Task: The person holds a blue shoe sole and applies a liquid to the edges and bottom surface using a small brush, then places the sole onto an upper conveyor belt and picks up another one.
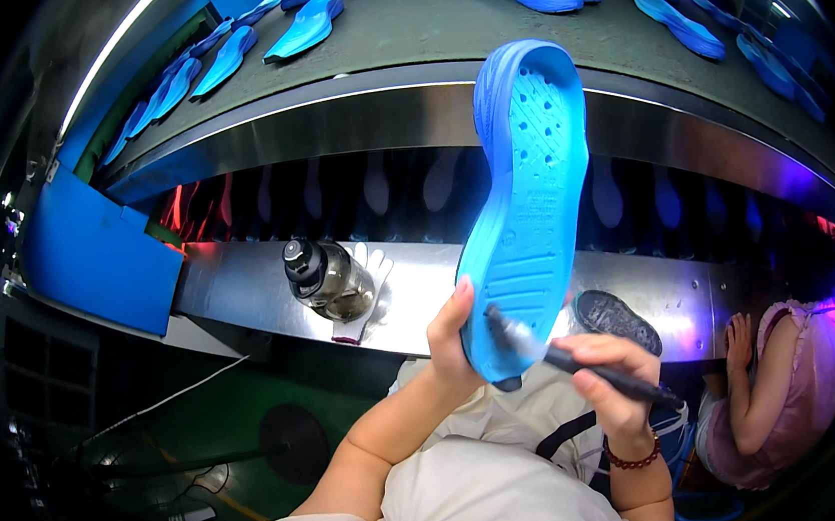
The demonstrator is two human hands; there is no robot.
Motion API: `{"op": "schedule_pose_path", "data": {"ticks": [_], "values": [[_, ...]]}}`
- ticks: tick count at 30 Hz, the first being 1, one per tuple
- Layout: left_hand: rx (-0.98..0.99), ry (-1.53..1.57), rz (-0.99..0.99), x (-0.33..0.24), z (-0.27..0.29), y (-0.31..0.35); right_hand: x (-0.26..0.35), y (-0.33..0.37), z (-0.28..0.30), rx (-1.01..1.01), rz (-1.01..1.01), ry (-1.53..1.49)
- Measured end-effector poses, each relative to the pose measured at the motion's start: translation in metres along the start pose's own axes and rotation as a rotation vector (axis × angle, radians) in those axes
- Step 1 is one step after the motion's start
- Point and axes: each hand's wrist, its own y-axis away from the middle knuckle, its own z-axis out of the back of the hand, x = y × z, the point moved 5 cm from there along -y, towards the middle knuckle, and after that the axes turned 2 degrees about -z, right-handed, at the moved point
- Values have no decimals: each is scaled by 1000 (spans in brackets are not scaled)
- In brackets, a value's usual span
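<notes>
A bright blue shoe sole (523, 212) stands tilted upright before me, its hollowed inner face with small holes and ridges turned toward me. My left hand (453, 332) grips its lower end at the left edge. In my right hand (614, 367) is a brush (615, 379) with a dark handle and pale collar. Its dark tip, smeared by motion, is over the lower end of the sole; whether it touches I cannot tell. Just beyond my right hand, a dark oval, dish-like thing (619, 321) with a teal rim rests on the metal ledge.
A smoky bottle (331, 281) and a white glove (372, 275) lie on the metal ledge (239, 288). Above it runs a dark green belt (406, 36) carrying several blue soles (307, 27). A blue panel (95, 256) is at left; another person (787, 391) sits at right.
</notes>
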Motion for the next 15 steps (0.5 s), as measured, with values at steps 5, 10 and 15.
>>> {"op": "schedule_pose_path", "data": {"ticks": [5,10,15], "values": [[-97,231,-38,9,18,-8,5,-10,10,-48,152,98],[44,322,-39,-1,11,-17,23,-17,-16,301,201,314],[-43,304,70,-1,18,-22,30,-39,6,301,245,435]]}}
